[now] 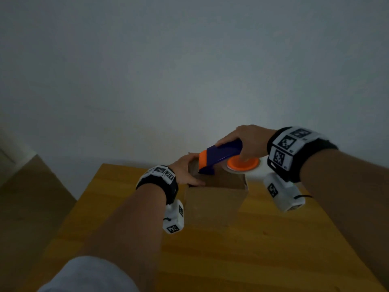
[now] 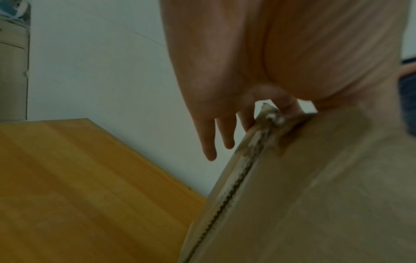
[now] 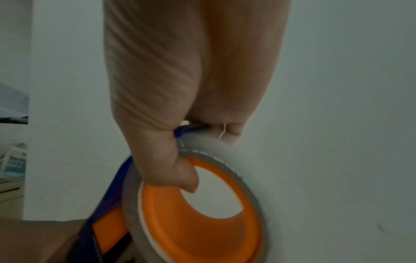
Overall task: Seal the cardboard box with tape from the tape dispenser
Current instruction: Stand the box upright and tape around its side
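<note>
A brown cardboard box [image 1: 212, 203] stands on the wooden table [image 1: 273, 249]. My left hand [image 1: 185, 171] holds its top left corner, thumb along the near top edge. The left wrist view shows the box [image 2: 326, 195] close up, with two fingers [image 2: 209, 135] hanging straight past its corner and the others behind the edge. My right hand [image 1: 248, 142] grips the blue and orange tape dispenser [image 1: 221, 154], whose front end touches the box top beside the left hand. In the right wrist view, the fingers curl round the handle above the clear tape roll [image 3: 236, 160] and its orange hub [image 3: 202, 231].
The light is dim. A plain pale wall [image 1: 189, 70] rises right behind the table's far edge. Brown floor [image 1: 27, 197] lies left of the table. A beige cabinet [image 2: 13, 71] stands at the far left.
</note>
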